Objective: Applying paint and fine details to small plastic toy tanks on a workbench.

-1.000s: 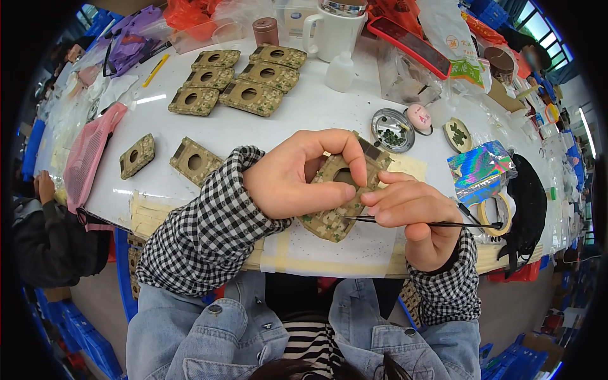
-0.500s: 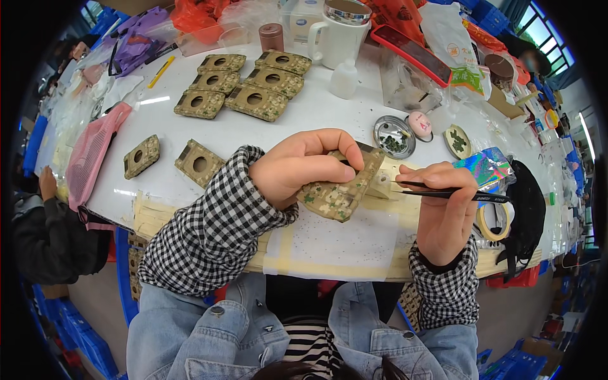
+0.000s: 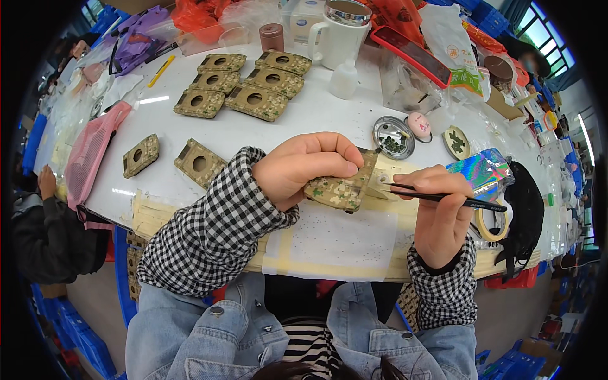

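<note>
the left hand (image 3: 304, 168) is closed on a camo plate (image 3: 339, 190) — stiff, light, best gripped by its edges; the right hand (image 3: 437, 212) pinches black tweezers (image 3: 443, 197) just beside it.

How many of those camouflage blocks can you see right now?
7. Four clustered at the table's far side, two lying apart nearer the left edge, and one held in the left hand. More may be hidden under the table edge.

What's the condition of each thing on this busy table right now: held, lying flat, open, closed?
Camouflage piece: held tilted in left hand.
Black tweezers: gripped in right hand, tip at the piece.
Six camouflage pieces: flat, grouped.
Two more: flat, apart.
White mug: upright.
Round tin: open.
</note>
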Tool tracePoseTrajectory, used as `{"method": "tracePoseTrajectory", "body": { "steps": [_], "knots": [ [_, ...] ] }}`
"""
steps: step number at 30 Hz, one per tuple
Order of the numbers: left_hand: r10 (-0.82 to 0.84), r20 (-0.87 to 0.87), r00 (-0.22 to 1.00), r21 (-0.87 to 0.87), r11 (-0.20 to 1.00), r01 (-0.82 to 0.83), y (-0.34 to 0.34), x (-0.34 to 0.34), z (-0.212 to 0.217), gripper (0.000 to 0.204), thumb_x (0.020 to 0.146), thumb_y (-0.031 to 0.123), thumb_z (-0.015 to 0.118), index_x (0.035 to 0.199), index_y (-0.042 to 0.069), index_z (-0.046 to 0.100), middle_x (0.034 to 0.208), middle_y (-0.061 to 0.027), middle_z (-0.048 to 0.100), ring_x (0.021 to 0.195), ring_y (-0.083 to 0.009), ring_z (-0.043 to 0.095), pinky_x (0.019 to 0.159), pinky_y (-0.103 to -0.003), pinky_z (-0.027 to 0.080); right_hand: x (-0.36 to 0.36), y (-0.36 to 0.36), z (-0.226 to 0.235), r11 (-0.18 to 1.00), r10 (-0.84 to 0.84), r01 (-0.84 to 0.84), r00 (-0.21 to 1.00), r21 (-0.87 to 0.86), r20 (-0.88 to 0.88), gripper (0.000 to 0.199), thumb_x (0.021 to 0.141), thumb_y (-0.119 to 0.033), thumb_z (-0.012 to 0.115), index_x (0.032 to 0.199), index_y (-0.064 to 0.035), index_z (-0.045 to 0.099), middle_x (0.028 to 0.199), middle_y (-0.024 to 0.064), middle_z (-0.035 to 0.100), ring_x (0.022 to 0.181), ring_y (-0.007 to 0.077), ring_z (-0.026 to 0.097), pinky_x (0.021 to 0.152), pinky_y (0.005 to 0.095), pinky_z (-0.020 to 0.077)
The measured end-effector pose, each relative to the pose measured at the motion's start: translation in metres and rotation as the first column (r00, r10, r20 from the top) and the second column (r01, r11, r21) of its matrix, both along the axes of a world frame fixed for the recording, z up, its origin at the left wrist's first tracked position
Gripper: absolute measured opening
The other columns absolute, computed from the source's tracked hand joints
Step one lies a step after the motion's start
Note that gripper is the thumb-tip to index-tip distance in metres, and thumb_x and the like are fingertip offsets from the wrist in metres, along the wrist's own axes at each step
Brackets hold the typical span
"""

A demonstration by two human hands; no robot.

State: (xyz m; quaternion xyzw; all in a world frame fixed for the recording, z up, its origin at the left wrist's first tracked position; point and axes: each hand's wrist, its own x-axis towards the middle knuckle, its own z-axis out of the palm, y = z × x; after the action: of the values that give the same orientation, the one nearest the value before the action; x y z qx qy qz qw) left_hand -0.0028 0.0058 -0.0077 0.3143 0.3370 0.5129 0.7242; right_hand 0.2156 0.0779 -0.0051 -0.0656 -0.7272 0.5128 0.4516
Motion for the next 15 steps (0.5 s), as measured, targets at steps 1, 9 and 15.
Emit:
{"method": "tracePoseTrajectory", "body": {
  "steps": [1,9,15],
  "knots": [
    [0.003,-0.01,1.0,0.001,1.0,-0.003,-0.0007,0.0004,0.0008,0.015,0.086,0.006,0.055,0.1,0.001,0.052,0.088,-0.0085,0.062,0.072,-0.0128,0.062,0.064,-0.024,0.05,-0.0007,-0.0005,0.0009,0.998,0.001,-0.002,1.0,0.059,0.029,0.038,0.1,-0.03,0.039,0.098,0.0033,0.056,0.093,0.0163,0.061,0.091,0.023,0.059,0.081,0.0343,0.0467],
    [0.046,-0.035,0.998,-0.024,0.999,-0.047,-0.0017,0.0044,0.0067,0.018,0.089,0.009,0.05,0.103,-0.001,0.053,0.093,-0.0088,0.061,0.081,-0.0129,0.061,0.071,-0.025,0.051,-0.0063,-0.0048,0.0009,0.991,0.059,-0.057,0.998,0.122,-0.011,0.037,0.097,-0.031,0.045,0.098,0.0017,0.06,0.094,0.0155,0.063,0.093,0.0271,0.061,0.091,0.0428,0.0471],
    [0.055,0.003,0.998,-0.031,0.998,-0.055,-0.002,0.0035,0.0088,0.027,0.09,0.01,0.04,0.111,-0.004,0.05,0.104,-0.0138,0.06,0.092,-0.0178,0.062,0.082,-0.03,0.051,-0.0037,-0.004,-0.0024,0.995,-0.044,0.046,0.999,0.09,-0.031,0.037,0.098,-0.032,0.042,0.1,0.0021,0.056,0.096,0.016,0.062,0.092,0.0258,0.06,0.086,0.0395,0.0479]
  ]
}}
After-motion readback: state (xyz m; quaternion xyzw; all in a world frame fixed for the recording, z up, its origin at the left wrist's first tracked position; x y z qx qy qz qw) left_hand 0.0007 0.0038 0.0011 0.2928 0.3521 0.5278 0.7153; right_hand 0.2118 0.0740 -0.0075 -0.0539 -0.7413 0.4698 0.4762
